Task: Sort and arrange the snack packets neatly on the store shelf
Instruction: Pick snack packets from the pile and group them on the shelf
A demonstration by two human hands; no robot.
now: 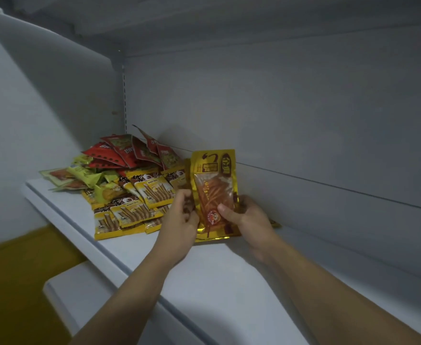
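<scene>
Both hands are holding one gold packet (213, 185) upright at the centre of the frame, over the white shelf (204, 282).

Left hand (180, 220) is gripping the packet's left edge, fingers curled round it. Right hand (245, 217) is pinching the lower right part, thumb lying across the front (fingers hidden behind).

The packet is showing a clear window with reddish-brown strips inside.

More gold foil (211, 236) is lying flat on the shelf under the hands; the count cannot be told.

Left of centre, a loose pile is sitting on the shelf:
- yellow packets (139, 202) with rolled-wafer pictures are overlapping at the front, just beside the left hand
- green packets (85, 174) are lying at the left end
- red packets (127, 153) are heaping up at the back, near the grey back panel (304, 108)

A lower shelf (80, 295) and yellow floor (10, 270) are showing at lower left.
</scene>
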